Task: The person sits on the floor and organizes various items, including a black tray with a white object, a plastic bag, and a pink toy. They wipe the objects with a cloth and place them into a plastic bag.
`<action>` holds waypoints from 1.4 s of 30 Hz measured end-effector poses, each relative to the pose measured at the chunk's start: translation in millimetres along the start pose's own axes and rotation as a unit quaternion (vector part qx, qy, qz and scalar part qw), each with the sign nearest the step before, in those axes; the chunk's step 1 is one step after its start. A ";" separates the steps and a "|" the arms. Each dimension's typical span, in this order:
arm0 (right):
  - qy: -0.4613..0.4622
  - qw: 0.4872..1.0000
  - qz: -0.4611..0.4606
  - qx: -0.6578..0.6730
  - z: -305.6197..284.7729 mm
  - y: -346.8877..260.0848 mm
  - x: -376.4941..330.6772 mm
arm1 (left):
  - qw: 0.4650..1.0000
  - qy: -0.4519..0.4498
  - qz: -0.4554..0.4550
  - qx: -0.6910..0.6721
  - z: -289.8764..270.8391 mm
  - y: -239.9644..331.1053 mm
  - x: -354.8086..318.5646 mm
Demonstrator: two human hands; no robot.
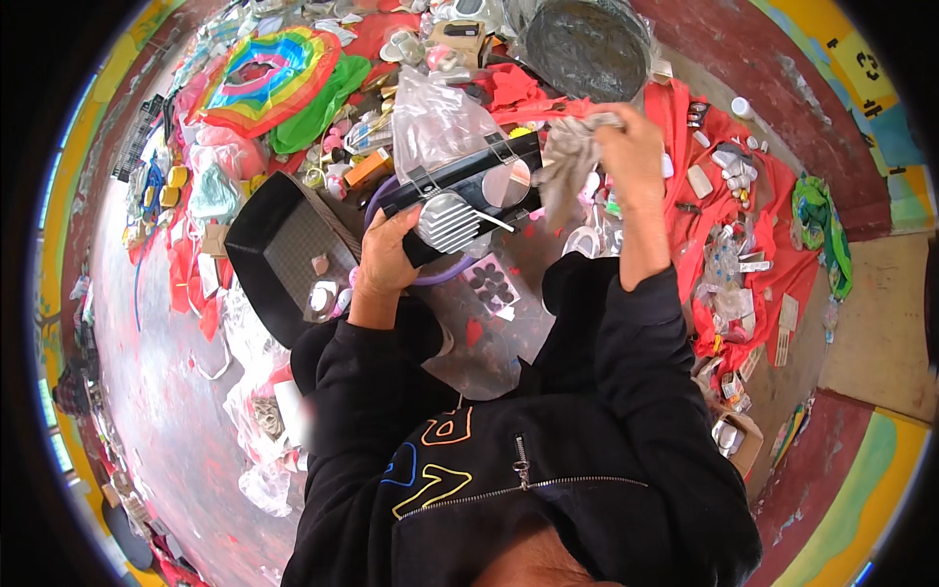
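Observation:
My left hand (pixel 388 252) grips one end of a glossy black flat case (pixel 460 186), which is held tilted in front of me. The case has metal clasps along its upper edge. On its face are a white disc with dark stripes (pixel 447 222) and a plain round disc (pixel 508 183) that looks shiny. My right hand (pixel 631 152) is closed around a crumpled grey-beige cloth (pixel 572 161), just right of the case; whether the cloth touches the case I cannot tell. Beneath the case, part of a purple ring (pixel 458 271) shows.
To my left stands an open black box (pixel 256 230) with small items inside. A rainbow-coloured inflatable ring (pixel 301 68) and green cloth (pixel 318 103) lie beyond. At the far side is a black round basin (pixel 587 49). Red sheeting (pixel 685 254) with many small items spreads right.

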State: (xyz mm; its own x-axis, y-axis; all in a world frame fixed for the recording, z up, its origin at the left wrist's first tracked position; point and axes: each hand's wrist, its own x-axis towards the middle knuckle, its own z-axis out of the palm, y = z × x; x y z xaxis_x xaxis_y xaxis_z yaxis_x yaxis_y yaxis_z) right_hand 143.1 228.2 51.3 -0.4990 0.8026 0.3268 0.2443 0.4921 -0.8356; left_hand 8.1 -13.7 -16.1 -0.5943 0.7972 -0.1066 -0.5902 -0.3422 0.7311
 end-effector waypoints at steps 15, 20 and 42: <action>-0.040 0.990 -0.070 -0.120 3.0 -13.0 -5.8 | 0.947 -0.089 0.055 -0.303 -19.6 7.4 18.9; 0.090 0.951 0.028 0.294 1.3 -12.2 -8.7 | 0.933 -0.022 0.065 -0.354 -16.7 13.6 19.4; -0.130 0.952 -0.278 0.019 77.6 -46.6 -76.6 | 0.933 0.041 0.028 -0.356 -7.9 5.0 18.5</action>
State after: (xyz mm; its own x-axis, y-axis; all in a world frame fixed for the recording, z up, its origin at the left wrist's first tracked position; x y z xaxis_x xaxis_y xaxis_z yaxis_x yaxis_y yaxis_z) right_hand 105.4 117.7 30.9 -0.7327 0.3089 0.6064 -0.1454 0.7994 -0.5829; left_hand -10.2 -4.6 -19.7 -0.6573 0.7376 -0.1546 -0.7533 -0.6489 0.1066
